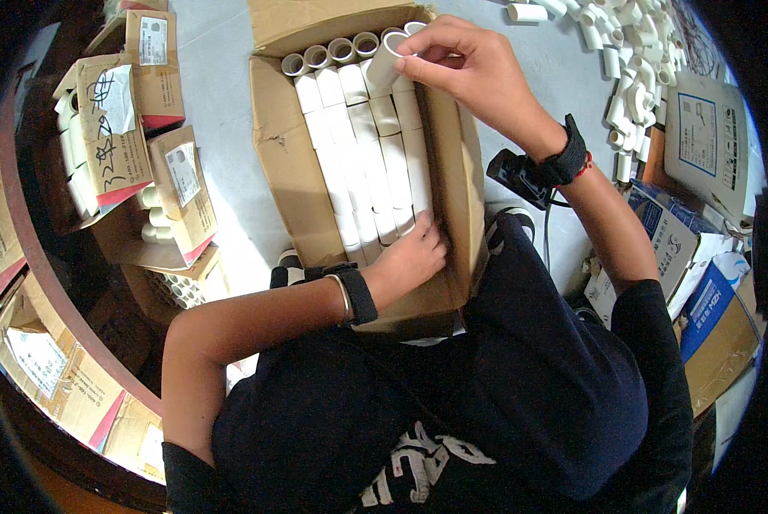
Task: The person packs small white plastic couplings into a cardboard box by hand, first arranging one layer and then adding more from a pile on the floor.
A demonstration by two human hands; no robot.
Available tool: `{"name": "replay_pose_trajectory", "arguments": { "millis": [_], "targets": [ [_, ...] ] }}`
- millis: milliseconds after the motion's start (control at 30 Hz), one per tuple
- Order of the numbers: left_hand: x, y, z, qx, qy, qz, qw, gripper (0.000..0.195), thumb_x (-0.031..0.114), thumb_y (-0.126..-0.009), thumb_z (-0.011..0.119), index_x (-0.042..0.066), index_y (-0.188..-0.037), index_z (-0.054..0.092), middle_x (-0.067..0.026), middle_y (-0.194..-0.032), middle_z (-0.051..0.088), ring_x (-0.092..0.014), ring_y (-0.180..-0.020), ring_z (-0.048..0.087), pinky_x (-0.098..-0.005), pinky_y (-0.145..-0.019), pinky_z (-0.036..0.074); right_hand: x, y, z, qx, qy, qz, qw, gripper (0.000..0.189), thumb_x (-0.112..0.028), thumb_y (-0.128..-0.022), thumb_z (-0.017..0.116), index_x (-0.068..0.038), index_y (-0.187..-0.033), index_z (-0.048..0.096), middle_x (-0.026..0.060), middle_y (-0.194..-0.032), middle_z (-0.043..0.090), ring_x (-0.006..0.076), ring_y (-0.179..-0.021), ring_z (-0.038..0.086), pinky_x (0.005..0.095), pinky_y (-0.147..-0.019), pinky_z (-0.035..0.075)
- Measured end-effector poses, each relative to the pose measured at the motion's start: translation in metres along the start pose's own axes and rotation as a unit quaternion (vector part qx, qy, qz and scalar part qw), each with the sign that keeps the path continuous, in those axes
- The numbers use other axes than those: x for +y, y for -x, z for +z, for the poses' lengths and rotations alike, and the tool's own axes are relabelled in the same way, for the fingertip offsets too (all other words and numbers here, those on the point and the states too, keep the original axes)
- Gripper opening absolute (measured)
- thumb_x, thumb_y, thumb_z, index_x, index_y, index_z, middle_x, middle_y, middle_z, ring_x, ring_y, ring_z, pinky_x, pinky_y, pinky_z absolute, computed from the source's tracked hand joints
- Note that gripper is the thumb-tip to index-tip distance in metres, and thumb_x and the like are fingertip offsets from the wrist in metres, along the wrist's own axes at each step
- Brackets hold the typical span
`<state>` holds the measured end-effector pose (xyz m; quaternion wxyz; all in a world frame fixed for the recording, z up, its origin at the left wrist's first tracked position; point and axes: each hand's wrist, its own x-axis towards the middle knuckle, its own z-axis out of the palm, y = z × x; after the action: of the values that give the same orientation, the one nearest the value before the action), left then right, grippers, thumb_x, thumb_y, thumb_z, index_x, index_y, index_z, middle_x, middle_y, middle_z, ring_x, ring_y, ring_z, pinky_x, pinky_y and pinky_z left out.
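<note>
In front of me stands an open cardboard carton (pixel 282 154) packed with rows of white plastic pipe couplings (pixel 357 164). Most lie end to end along the box, while a row at its far end shows round open mouths. My right hand (pixel 471 61) pinches the rim of one white coupling (pixel 381 69) between thumb and fingers, tilted over the far right part of the rows. At the near right end of the rows, my left hand (pixel 406 262) rests inside the carton with curled fingers against the couplings. Whether it grips one is hidden.
A pile of loose white pipe fittings (pixel 635 83) covers the floor at far right. Printed boxes (pixel 708 308) stand along the right side. At left, a shelf edge (pixel 50 244) borders cartons (pixel 111 122) holding white fittings. My shoe (pixel 287 263) is beside the carton.
</note>
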<state>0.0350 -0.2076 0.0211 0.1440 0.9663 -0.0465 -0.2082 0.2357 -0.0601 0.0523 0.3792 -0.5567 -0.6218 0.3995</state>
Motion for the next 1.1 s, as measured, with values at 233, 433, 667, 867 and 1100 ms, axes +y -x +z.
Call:
{"name": "replay_pose_trajectory", "arguments": {
  "millis": [233,433,667,867,1100],
  "targets": [
    [0.016,0.008,-0.012,-0.028,0.137,0.089,0.986,0.022,0.015,-0.084,0.052,0.001,-0.097,0.063,-0.0093,-0.105,0.059,-0.023,-0.107,0.052,-0.037,-0.091,0.043,0.001,0.001,0.0,0.0,0.016,-0.009,1.0,0.02,-0.023,-0.085,0.072,-0.005,-0.094,0.073,0.0047,-0.08,0.067,0.0098,-0.071,0.064,0.023,-0.066,0.053],
    [0.023,0.03,-0.008,0.009,0.5,-0.088,0.862,0.022,0.01,-0.085,0.051,-0.009,-0.094,0.056,-0.0235,-0.087,0.059,-0.037,-0.078,0.06,-0.0469,-0.068,0.051,0.0,0.001,0.0,0.001,-0.005,0.002,1.0,0.021,-0.024,-0.085,0.072,-0.005,-0.094,0.073,0.0047,-0.079,0.066,0.0098,-0.07,0.064,0.0233,-0.066,0.053],
    [0.027,0.022,-0.002,-0.052,0.538,-0.151,0.828,0.04,0.025,-0.094,0.047,-0.015,-0.102,0.049,-0.0312,-0.089,0.06,-0.044,-0.085,0.062,-0.0492,-0.079,0.05,0.0,0.001,0.0,0.003,0.024,-0.014,1.0,0.021,-0.025,-0.085,0.072,-0.006,-0.094,0.073,0.0038,-0.079,0.065,0.0096,-0.068,0.063,0.024,-0.065,0.052],
    [0.031,0.021,-0.003,-0.112,0.563,-0.158,0.804,0.057,0.031,-0.1,0.04,-0.022,-0.123,0.036,-0.0408,-0.114,0.052,-0.048,-0.111,0.053,-0.0479,-0.098,0.044,-0.002,0.002,-0.002,-0.018,0.049,0.0,0.999,0.022,-0.024,-0.087,0.072,-0.004,-0.096,0.073,-0.0018,-0.084,0.061,0.0052,-0.071,0.055,0.0204,-0.067,0.046],
    [0.023,0.024,-0.014,-0.132,0.553,-0.18,0.803,0.061,0.034,-0.1,0.039,-0.021,-0.126,0.033,-0.0424,-0.12,0.048,-0.047,-0.12,0.048,-0.0462,-0.104,0.04,0.004,0.002,0.001,0.005,0.015,-0.008,1.0,0.024,-0.027,-0.084,0.073,-0.005,-0.093,0.073,0.0037,-0.078,0.065,0.0086,-0.069,0.06,0.0232,-0.065,0.05]
  ]
}}
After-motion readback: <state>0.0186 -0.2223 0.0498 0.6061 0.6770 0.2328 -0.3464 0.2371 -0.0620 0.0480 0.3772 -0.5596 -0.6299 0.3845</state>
